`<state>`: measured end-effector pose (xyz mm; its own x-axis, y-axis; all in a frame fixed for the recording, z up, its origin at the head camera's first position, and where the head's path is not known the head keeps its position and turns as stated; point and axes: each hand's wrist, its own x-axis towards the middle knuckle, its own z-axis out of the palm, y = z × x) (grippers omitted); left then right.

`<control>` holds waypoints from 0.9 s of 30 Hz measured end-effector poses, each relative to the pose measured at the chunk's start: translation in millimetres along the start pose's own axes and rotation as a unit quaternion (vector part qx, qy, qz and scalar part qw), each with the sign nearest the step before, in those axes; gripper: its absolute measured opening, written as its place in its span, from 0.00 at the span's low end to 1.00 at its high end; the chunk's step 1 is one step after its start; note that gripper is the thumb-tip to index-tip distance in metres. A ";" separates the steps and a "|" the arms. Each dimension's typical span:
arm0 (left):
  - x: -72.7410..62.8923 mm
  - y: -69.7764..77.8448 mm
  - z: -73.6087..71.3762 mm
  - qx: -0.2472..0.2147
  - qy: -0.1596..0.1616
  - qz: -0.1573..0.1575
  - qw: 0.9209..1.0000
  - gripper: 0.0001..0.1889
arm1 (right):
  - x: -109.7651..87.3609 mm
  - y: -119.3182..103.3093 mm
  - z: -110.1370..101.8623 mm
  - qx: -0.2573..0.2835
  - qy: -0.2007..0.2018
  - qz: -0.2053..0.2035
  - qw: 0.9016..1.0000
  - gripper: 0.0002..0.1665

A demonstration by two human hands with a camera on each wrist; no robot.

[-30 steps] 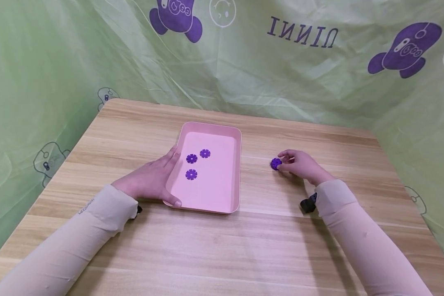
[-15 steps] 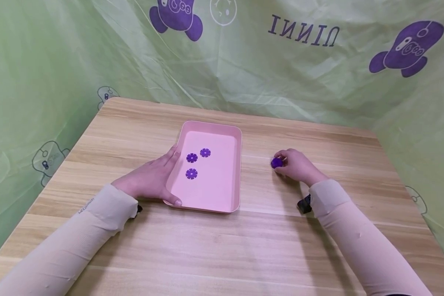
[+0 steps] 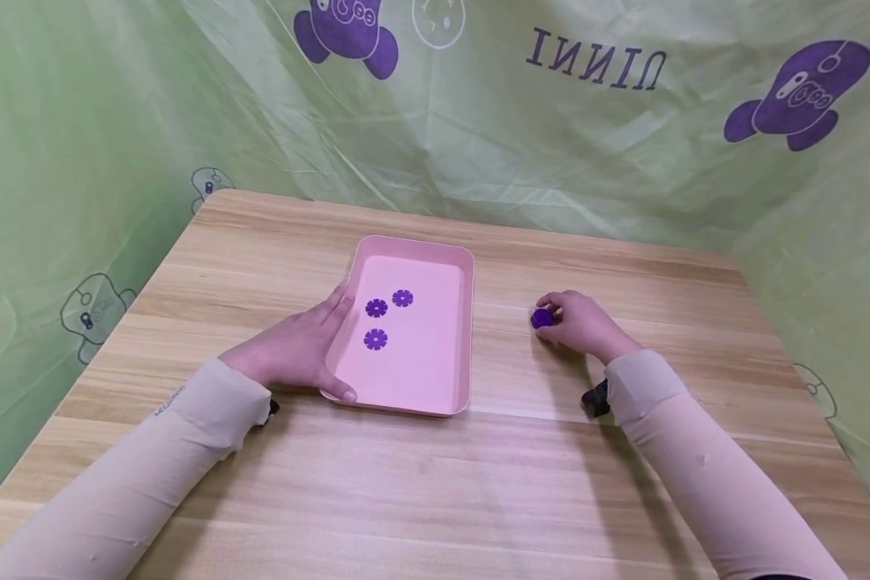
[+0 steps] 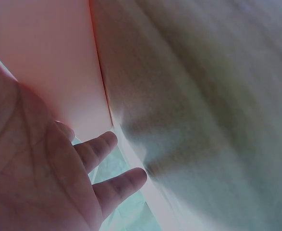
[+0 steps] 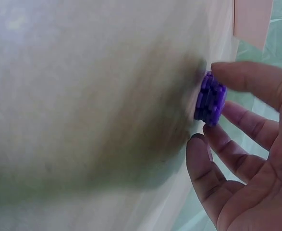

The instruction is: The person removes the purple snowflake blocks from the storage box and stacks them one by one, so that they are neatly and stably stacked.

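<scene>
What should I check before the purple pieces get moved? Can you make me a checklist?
1. Right hand pinches the purple stack: ok.
2. Left hand touches the side of the pink tray: ok.
3. Tray sits flat on the table: ok.
4. Tray has bare room beside its three purple discs: ok.
5. Purple stack is over the tray: not ok, it's off to the tray's right.
6. Purple stack is lifted clear of the table: cannot tell.
</scene>
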<state>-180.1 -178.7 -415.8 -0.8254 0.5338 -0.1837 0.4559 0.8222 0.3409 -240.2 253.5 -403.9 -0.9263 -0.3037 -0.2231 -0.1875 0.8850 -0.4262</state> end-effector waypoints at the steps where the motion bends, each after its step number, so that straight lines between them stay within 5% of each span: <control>1: 0.3 -0.1 -0.3 0.000 0.000 0.001 1.000 0.81 | -0.6 -0.1 -1.7 0.001 0.001 -0.003 1.000 0.32; 13: 1.9 1.1 -4.3 0.002 0.001 0.004 1.000 0.81 | 3.2 -26.2 -21.7 0.041 0.086 -0.023 0.995 0.23; 27: -0.7 1.0 0.0 0.003 0.003 -0.008 1.000 0.81 | 31.3 -90.5 0.0 0.106 0.048 -0.067 0.991 0.21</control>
<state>-179.1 -178.2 -415.3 -0.8346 0.5190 -0.1845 0.4438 0.8321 0.3326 -252.2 163.9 -372.2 -0.9267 -0.3690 -0.0719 -0.2469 0.7417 -0.6236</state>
